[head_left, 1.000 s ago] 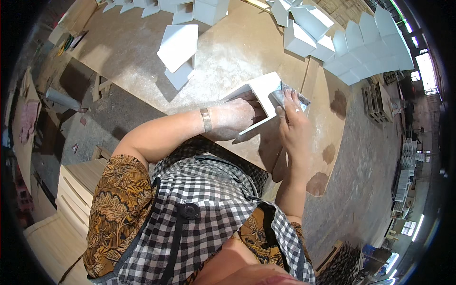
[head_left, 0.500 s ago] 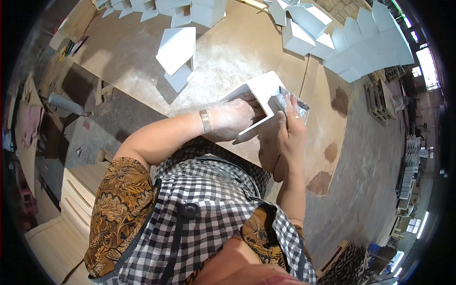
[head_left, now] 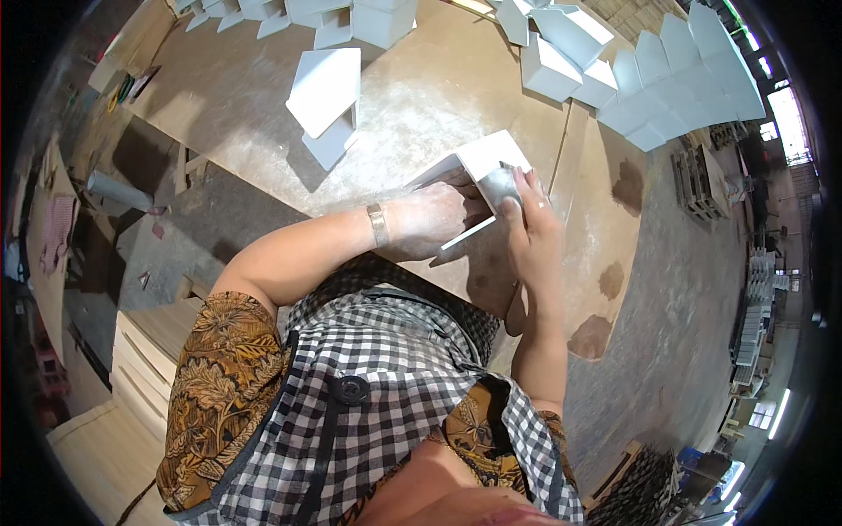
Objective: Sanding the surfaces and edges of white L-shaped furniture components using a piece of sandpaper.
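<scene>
A small white open-sided box (head_left: 493, 149) lies tilted on the brown work table in front of me. My left hand (head_left: 431, 210), dusted white and wearing a wristband, reaches into its opening and grips it; some fingertips are hidden inside. In my right hand (head_left: 538, 226) is a flat grey sanding block (head_left: 500, 186), pinched between thumb and fingers. That block rests against the box's right-hand face, near the edge of the opening.
Another white box (head_left: 326, 92) stands farther off on the dusty table (head_left: 421, 96). Several more white boxes (head_left: 561, 66) are stacked along the far edge and far right. Light wooden drawers (head_left: 145, 351) stand at my left. Pallets (head_left: 702, 184) sit on the floor to the right.
My right hand has shifted slightly left with the sanding block, which has slid from the box's right edge farther onto its face. My left hand and the box are nearly unmoved.
</scene>
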{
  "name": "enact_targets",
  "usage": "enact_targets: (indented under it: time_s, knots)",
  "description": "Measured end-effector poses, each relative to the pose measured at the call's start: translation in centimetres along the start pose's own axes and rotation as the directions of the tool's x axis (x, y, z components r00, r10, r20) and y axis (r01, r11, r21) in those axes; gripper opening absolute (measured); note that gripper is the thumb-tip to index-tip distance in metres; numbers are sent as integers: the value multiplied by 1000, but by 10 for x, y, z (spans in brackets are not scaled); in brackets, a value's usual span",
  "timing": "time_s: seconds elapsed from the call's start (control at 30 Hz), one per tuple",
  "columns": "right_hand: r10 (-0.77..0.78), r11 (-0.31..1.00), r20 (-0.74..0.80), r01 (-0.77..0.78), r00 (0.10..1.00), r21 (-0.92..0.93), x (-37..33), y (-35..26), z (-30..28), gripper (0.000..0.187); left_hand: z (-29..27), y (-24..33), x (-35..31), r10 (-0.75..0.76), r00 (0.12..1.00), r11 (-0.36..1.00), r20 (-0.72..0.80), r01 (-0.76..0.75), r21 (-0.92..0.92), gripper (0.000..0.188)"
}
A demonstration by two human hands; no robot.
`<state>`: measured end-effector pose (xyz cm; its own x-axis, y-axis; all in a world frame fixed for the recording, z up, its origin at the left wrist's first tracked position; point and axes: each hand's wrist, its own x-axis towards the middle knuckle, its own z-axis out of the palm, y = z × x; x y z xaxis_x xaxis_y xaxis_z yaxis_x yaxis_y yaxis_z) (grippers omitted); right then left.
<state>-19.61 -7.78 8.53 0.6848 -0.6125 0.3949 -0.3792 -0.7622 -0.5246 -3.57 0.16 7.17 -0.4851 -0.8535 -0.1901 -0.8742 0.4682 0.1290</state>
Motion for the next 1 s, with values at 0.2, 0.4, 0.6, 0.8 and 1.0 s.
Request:
enact_targets:
  time_s: [0.2,0.4,0.6,0.8,1.0]
  knots:
    - [-21,996,122,31,992,-86,11,-16,-10,29,26,-7,4,7,975,997,-224,-25,-78,14]
    - [-92,983,25,95,995,-160,-4,-7,-8,32,32,-6,7,13,975,999,-222,-23,-41,14]
    - [-20,954,41,31,999,-299,8,-12,-1,35,35,-7,12,-35,956,993,-290,0,-118,17]
    - [-116,980,65,125,991,-157,-5,-19,4,33,24,-3,3,-48,882,966,-470,-79,-247,34]
    - [-166,983,76,171,983,-66,25,9,7,34,29,-6,9,-57,981,995,-183,40,-93,17]
